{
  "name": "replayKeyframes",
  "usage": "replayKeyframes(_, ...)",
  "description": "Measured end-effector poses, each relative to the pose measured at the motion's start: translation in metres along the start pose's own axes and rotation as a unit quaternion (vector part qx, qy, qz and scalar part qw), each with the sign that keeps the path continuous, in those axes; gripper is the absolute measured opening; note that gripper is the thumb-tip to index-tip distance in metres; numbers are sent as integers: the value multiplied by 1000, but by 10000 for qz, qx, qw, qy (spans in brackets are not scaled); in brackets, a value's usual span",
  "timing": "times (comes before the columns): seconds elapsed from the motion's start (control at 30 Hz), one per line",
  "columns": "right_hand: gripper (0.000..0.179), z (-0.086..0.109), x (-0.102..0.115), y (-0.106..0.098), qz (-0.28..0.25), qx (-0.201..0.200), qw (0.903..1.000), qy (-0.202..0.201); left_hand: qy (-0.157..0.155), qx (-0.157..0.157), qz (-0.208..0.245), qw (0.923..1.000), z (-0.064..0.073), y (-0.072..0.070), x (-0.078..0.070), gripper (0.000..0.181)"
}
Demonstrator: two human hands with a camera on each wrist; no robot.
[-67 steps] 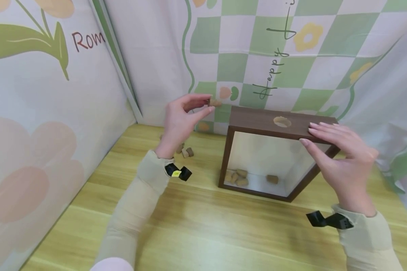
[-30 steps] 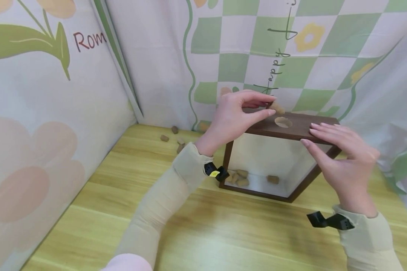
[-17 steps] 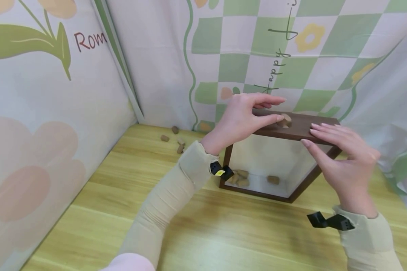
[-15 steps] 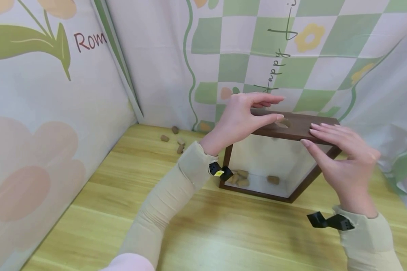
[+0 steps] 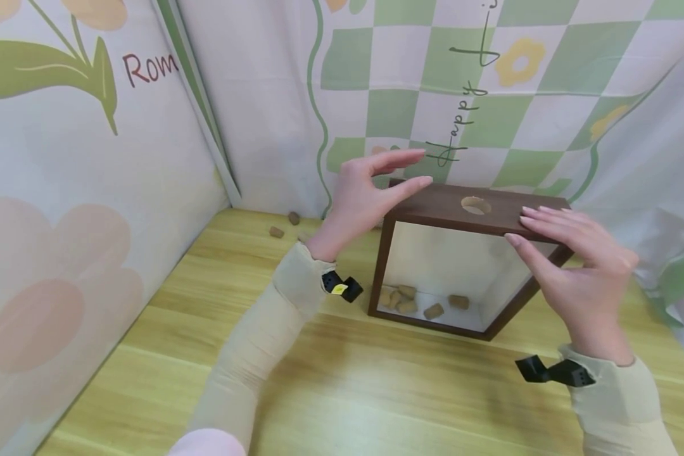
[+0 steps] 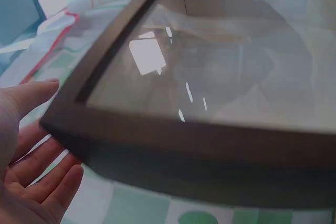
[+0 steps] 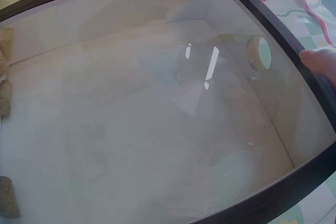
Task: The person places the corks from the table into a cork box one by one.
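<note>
The left hand (image 5: 358,197) is by the ten-o'clock corner of the box (image 5: 427,206), fingers and thumb spread, nothing between them. The loose corks (image 5: 276,232) on the counter (image 5: 433,392) lie toward its eight o'clock, nearer it than the right hand (image 5: 593,272); one's long axis seems to run ten to four, though it's small to judge. Other corks (image 5: 434,311) lie inside. The right hand's straight fingers rest at the top's three-o'clock end.
</note>
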State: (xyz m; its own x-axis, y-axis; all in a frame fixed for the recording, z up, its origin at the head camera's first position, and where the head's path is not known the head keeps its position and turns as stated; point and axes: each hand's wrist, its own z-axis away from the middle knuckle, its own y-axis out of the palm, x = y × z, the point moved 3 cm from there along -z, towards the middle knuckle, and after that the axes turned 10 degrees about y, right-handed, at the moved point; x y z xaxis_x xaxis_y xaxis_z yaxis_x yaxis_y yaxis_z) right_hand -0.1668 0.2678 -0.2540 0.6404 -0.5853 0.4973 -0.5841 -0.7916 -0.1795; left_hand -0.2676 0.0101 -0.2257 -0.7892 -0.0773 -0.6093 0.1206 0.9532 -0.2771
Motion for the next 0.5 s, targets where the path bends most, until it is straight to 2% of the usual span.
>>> replayKeyframes(0.23,26,0,1,0,-29,13,10000,1,-91,-379,-243,9989,15,-31,29,38)
replayKeyframes(0.4,27,0,1,0,-85,-12,10000,-8,-598,-521,-404,9960,31,-56,53,40)
replayKeyframes(0.5,26,0,1,0,-117,-34,9999,-9,-790,-582,-548,9937,40,-69,67,41)
